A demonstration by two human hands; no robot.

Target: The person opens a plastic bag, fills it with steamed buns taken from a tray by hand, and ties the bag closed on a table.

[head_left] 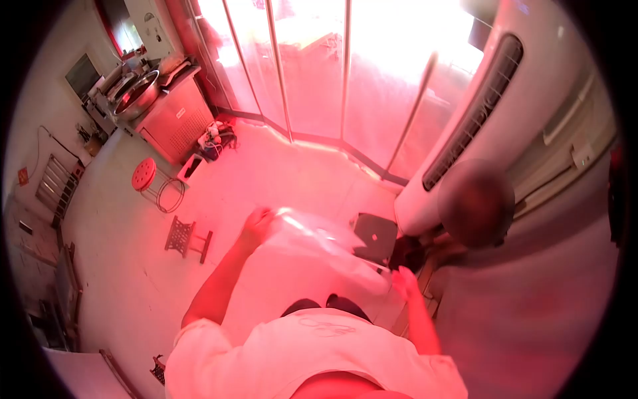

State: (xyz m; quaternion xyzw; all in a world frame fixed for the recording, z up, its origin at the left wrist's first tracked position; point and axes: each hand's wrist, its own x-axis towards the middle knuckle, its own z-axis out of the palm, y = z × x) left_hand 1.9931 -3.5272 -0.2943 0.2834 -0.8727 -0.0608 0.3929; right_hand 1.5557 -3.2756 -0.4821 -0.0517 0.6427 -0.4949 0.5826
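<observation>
A sheet of clear, shiny plastic [325, 247] is stretched in front of my body, above the floor; I cannot tell whether it is a bag. My left hand [258, 224] is closed on its upper left end, with the arm reaching forward. Lower down on the other side, my right hand [403, 282] grips the opposite end near a thin pale edge. Just beyond the plastic stands a dark square-topped stool or box [375, 238], partly overlapped by it. My shoes [345, 307] show below the plastic.
Another person [465, 219] is low down at the right, beside a tall white air conditioner [458, 126]. A red round stool [143, 174] and a small dark stand [179, 237] are on the floor at left. Behind them is a metal cabinet [176, 120] bearing a large basin [137, 96].
</observation>
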